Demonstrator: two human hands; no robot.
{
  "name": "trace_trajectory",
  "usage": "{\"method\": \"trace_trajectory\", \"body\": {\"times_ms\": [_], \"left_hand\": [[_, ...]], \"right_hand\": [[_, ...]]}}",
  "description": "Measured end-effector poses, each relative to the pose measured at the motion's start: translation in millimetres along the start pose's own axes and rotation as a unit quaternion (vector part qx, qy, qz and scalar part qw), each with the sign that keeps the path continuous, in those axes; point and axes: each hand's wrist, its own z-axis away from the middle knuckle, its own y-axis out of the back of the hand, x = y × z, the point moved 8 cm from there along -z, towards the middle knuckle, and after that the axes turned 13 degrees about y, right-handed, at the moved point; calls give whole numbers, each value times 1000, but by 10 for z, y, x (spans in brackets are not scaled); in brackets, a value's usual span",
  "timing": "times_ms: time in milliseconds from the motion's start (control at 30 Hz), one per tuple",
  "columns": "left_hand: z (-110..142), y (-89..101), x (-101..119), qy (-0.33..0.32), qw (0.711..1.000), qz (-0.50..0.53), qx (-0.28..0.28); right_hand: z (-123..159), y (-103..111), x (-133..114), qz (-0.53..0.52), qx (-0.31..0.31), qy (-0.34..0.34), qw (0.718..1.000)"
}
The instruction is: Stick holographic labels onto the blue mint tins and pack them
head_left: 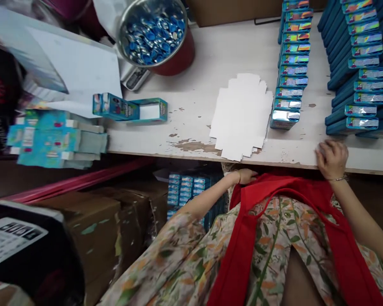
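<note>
My right hand rests at the front edge of the white table, its fingers curled in and nothing visible in them. Low against the red apron is my left hand, its fingers mostly hidden by the cloth and the table edge. Just above it on the table lies a stack of flat white card blanks. A row of small blue boxes stands to the right of the card. Nearest my right hand is a bigger group of blue boxes, stacked in columns.
A metal pot full of small blue-and-silver pieces stands at the back left. An open blue carton and flattened blue cartons lie farther left. Brown cardboard boxes and more small blue boxes sit below the table.
</note>
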Motion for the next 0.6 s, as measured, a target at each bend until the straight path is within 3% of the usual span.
{"method": "trace_trajectory", "body": {"times_ms": [67,100,200,267,400,500,600], "left_hand": [[220,180,-35,-12,1000,-10,9],[343,342,-70,-19,999,-7,45],[674,972,-295,15,961,-10,276],[734,1151,-447,57,926,-73,366],[474,949,-625,83,912,-157,369],[404,780,-601,88,898,-152,403],[479,830,-574,53,909,-130,393]], "right_hand": [[-125,-22,-356,-34,19,48,998],[-213,-61,-586,-67,22,82,994],[-526,-271,-1309,-167,-13,176,970],[-714,-412,-1690,-196,-49,218,955],[-897,-603,-2001,-193,-89,268,940],[-861,-714,-1983,-181,-103,294,933],[-801,-797,-1927,-174,-110,300,931]]}}
